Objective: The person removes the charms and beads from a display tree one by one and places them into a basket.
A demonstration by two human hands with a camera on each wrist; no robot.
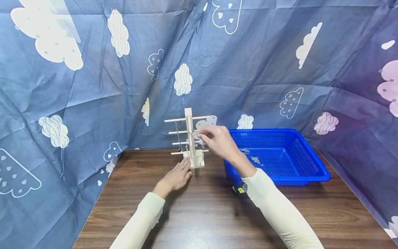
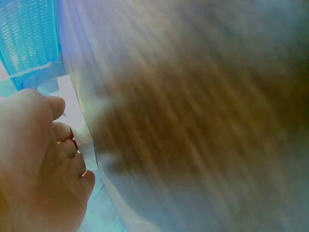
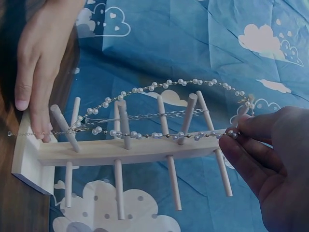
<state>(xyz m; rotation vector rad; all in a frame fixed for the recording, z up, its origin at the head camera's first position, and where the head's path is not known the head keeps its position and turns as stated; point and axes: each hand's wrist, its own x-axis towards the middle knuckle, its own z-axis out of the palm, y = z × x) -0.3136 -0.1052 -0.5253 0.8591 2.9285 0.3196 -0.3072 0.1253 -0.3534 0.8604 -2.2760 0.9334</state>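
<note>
My right hand [image 1: 219,141] pinches a pearl-beaded necklace [image 3: 166,83] between thumb and fingers, close to an upper peg of a pale wooden stand [image 1: 190,138]. In the right wrist view the beads form a long loop from the fingertips toward the stand's base [image 3: 29,154], with a thin chain tail trailing beyond it. My left hand [image 1: 177,175] rests its straight fingers on that base. A silver chain [image 1: 177,129] hangs from the left pegs. The left wrist view catches the left hand's fingers [image 2: 70,147] from the side, beside the base.
A blue plastic basket [image 1: 320,174] stands on the table [image 1: 199,214] to the right, with small silvery jewellery [image 1: 255,159] inside. A dark device [image 1: 240,188] sits at the right wrist. Behind the table hangs a blue cloud-print cloth [image 1: 264,76].
</note>
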